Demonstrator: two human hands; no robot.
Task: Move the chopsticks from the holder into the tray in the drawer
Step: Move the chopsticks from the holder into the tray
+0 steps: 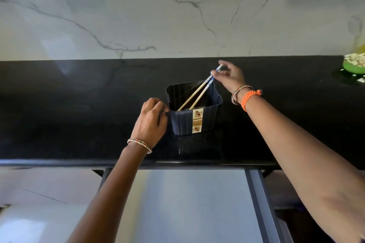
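A dark blue ribbed holder (183, 122) with a tan floral label stands on the black countertop (59, 114). Two wooden chopsticks (194, 94) with blue-and-white patterned tops lean inside it, tips at the bottom, tops over the right rim. My right hand (230, 77) pinches the patterned tops of the chopsticks just beyond the holder's far right corner. My left hand (152, 119) rests curled against the holder's left side, touching its rim. The drawer (187, 203) below the counter edge is pulled out; its inside looks blurred and pale, and no tray is distinguishable.
A green bowl (353, 65) of pale pieces sits at the counter's far right. A white marble-veined wall (177, 12) rises behind the counter. The drawer's dark rail (260, 203) runs along its right side. Pale floor shows at lower left.
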